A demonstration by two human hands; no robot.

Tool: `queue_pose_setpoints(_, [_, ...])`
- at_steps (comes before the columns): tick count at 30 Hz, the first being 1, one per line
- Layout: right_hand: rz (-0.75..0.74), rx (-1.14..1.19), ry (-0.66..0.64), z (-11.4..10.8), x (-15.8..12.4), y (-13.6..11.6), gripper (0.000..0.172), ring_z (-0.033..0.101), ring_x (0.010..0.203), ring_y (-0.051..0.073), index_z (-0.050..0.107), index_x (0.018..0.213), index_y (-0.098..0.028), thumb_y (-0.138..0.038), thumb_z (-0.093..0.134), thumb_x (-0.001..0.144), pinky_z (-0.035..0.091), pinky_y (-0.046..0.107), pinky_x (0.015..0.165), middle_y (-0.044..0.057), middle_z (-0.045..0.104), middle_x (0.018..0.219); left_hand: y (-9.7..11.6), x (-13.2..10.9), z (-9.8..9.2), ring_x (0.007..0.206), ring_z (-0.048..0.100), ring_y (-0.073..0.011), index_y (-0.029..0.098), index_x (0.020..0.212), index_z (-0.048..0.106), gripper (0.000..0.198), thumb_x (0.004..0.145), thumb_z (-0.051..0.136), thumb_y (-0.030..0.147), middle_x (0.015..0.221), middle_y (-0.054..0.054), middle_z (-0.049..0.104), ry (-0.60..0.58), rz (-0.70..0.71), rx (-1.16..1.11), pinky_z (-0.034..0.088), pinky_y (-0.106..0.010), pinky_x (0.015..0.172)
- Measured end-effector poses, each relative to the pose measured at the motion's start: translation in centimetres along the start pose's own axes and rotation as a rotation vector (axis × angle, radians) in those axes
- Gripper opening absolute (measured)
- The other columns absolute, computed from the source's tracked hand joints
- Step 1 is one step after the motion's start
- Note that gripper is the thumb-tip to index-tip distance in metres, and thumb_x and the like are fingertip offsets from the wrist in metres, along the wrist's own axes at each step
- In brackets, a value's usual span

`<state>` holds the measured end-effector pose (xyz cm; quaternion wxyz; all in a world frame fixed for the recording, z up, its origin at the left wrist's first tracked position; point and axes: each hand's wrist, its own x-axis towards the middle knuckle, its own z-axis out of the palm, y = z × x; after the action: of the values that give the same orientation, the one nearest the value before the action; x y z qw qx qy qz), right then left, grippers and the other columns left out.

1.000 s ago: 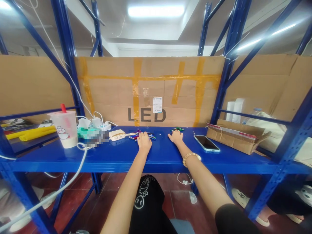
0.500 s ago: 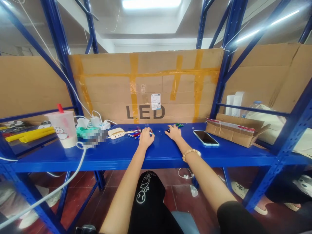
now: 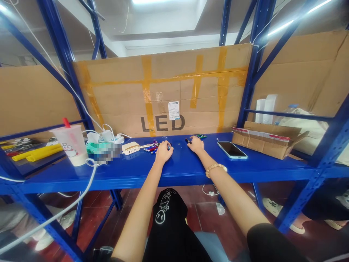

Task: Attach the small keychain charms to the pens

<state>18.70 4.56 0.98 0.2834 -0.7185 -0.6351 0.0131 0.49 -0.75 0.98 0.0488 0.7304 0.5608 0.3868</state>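
My left hand (image 3: 163, 153) rests low over the blue shelf top, fingers curled round a small dark piece (image 3: 168, 147) whose kind I cannot make out. Just left of it lies a pile of pens (image 3: 151, 147) in blue, red and other colours. To the right, my right hand (image 3: 196, 145) has closed its fingers on a short dark pen-like object (image 3: 188, 141), its tip pointing left. Some green pen-like pieces (image 3: 201, 136) lie right behind that hand. The two hands are apart.
On the left stand a cup with a red straw (image 3: 72, 145), a blurred green packet, and a cream power bank-like box (image 3: 131, 148). A phone (image 3: 232, 150) and an open cardboard box (image 3: 263, 140) lie right. A cardboard wall (image 3: 122, 102) closes the back; a white cable (image 3: 81, 199) crosses the front left.
The view has tilted slightly. My right hand's fingers have shifted a little, showing more of the dark object. My left hand stays beside the pens, nearly unmoved.
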Motion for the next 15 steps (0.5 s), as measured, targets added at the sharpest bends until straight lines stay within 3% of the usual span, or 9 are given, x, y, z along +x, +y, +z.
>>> queue_pose_setpoints(4, [0.068,-0.075,0.008,0.37,0.13,0.06,0.034,0.042,0.116,0.027,0.052,0.117,-0.013,-0.017,0.041,0.085,0.032,0.041,0.093,0.015,0.049,0.125,-0.17,0.09,0.07,0.081,0.053,-0.0181,0.02,0.076,0.049,0.007,0.077,0.046,0.026,0.084,-0.005,0.058,0.005,-0.001,-0.02,0.045,-0.03,0.069])
queue_pose_setpoints(9, [0.018,-0.087,0.012,0.37,0.1,0.0,0.038,0.042,0.114,0.028,0.06,0.11,-0.014,-0.022,0.03,0.089,0.03,0.044,0.092,0.015,0.05,0.123,-0.1,0.08,-0.04,0.079,0.054,-0.0168,0.02,0.073,0.05,0.011,0.078,0.046,0.028,0.082,-0.004,0.058,0.011,-0.002,-0.052,0.045,-0.03,0.071])
queue_pose_setpoints(15, [-0.063,-0.105,-0.043,-0.07,-0.14,-0.12,0.027,0.043,0.112,0.026,0.067,0.099,-0.023,-0.033,0.048,0.083,0.031,0.041,0.092,0.01,0.055,0.115,-0.17,0.18,0.05,0.077,0.054,-0.0164,0.02,0.071,0.051,0.012,0.078,0.046,0.028,0.079,-0.003,0.058,0.023,-0.021,-0.075,0.045,-0.029,0.07])
